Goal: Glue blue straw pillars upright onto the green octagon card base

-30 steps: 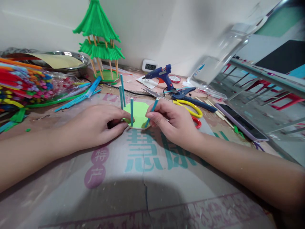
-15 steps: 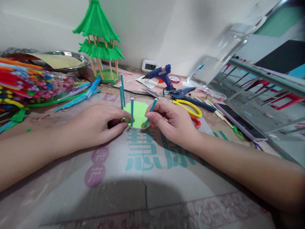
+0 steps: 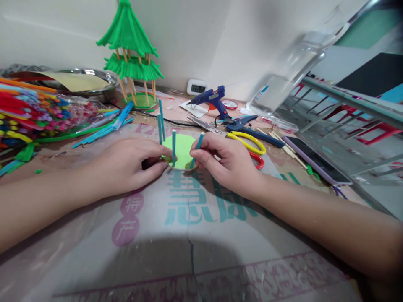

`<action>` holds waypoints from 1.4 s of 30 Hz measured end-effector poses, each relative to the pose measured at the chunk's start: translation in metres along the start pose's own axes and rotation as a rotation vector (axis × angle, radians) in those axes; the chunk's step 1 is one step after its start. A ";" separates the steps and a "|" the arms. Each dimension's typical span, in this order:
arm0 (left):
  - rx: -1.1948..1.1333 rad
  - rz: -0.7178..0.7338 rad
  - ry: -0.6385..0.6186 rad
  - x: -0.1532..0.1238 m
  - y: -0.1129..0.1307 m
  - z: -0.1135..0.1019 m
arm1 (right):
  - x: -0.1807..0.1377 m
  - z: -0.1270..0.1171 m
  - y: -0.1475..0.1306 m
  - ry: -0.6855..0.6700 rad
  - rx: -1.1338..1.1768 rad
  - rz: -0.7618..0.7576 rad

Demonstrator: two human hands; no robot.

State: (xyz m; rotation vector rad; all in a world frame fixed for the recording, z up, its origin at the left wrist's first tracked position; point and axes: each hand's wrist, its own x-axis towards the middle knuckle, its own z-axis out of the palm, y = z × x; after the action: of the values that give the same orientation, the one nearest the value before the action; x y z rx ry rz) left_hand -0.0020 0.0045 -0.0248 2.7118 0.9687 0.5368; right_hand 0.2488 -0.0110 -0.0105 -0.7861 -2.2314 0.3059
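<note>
A light green paper base (image 3: 182,147) lies flat on the cardboard-covered table, with several blue sticks standing upright on it (image 3: 174,147). My left hand (image 3: 132,163) pinches the base's near left edge, fingers closed on it. My right hand (image 3: 228,161) pinches a blue stick (image 3: 197,147), which leans slightly with its lower end on the base's right edge.
A green two-tier pagoda model (image 3: 130,50) stands at the back. A blue glue gun (image 3: 212,100), yellow-handled scissors (image 3: 248,140), blue pliers (image 3: 252,128) and a phone (image 3: 316,159) lie to the right. Bags of coloured straws (image 3: 34,109) and loose blue sticks (image 3: 103,128) fill the left.
My right hand has tipped the blue stick a little more upright and shifted slightly left. The left hand has not moved.
</note>
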 end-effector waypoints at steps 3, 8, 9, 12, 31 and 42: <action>0.009 0.029 0.041 0.000 -0.004 0.003 | 0.000 0.000 0.000 0.001 -0.010 0.008; 0.006 0.052 0.062 0.000 -0.008 0.005 | 0.001 0.001 0.001 -0.004 -0.021 0.009; 0.002 0.054 0.067 0.000 -0.008 0.005 | 0.001 0.001 0.001 -0.004 -0.021 0.001; 0.000 0.056 0.074 -0.001 -0.007 0.005 | 0.000 0.001 0.001 0.004 -0.008 -0.006; -0.009 0.047 0.076 -0.001 -0.006 0.006 | -0.006 -0.004 -0.001 0.151 0.232 0.108; 0.002 0.047 0.096 0.002 0.002 0.002 | 0.000 0.001 -0.002 0.124 0.098 0.123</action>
State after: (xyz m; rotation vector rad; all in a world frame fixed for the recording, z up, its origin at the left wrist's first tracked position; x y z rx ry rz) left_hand 0.0011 0.0039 -0.0258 2.7383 0.9306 0.6810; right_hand 0.2476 -0.0126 -0.0106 -0.8672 -2.0409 0.4114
